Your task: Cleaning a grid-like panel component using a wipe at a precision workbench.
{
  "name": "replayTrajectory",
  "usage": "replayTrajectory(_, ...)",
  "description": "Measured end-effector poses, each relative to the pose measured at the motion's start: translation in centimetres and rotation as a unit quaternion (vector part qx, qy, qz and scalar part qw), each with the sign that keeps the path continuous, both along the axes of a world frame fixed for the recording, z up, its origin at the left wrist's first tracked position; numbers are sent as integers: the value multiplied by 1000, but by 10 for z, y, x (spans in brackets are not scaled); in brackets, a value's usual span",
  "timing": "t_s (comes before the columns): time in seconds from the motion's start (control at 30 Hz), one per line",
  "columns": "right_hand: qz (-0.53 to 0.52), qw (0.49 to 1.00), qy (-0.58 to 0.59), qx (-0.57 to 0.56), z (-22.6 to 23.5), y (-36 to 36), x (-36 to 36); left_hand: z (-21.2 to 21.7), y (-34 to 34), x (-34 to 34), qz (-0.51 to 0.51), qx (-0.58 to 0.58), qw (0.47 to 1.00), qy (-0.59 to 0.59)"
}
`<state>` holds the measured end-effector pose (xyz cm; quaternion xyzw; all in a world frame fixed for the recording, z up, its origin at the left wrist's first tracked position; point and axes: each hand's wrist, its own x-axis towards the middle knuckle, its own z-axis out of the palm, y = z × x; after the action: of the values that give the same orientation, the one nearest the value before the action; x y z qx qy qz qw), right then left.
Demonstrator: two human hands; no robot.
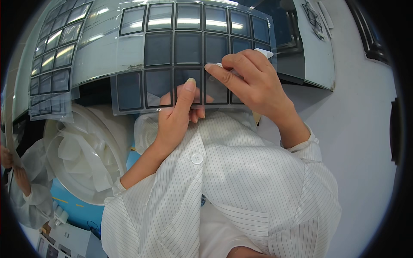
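A clear plastic sheet (114,96) carries rows of dark rectangular panels with black borders and hangs over the near edge of the glass-topped table. My left hand (180,107) grips its near edge, thumb on top of a panel (188,48) column and fingers underneath, showing through the film. Over the right part of the sheet, my right hand (258,84) is closed, with the index finger extended to the border between two panels. A small white piece (264,53), perhaps a folded wipe, pokes out from its fingers. At the second row's left end, one spot shows no black frame.
Another panelled sheet (60,56) lies on the table's left. Below it stands a white bin (114,150) holding loose translucent film strips (77,157). Black frames (313,19) lie at the far right. A co-worker's hand (21,180) shows at the left rim.
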<state>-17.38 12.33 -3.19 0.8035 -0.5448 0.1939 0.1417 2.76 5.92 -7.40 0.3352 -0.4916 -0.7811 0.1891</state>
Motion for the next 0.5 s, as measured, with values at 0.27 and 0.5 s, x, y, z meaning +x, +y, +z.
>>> replayTrajectory(0.27, 8, 998, -60, 20, 0, -3, -1, -1, 0, 0, -1, -9, 1000, 0)
replayTrajectory(0.5, 11, 998, -61, 22, 1, -4, -2, 0, 0, 0, 1, 3, 1000, 2)
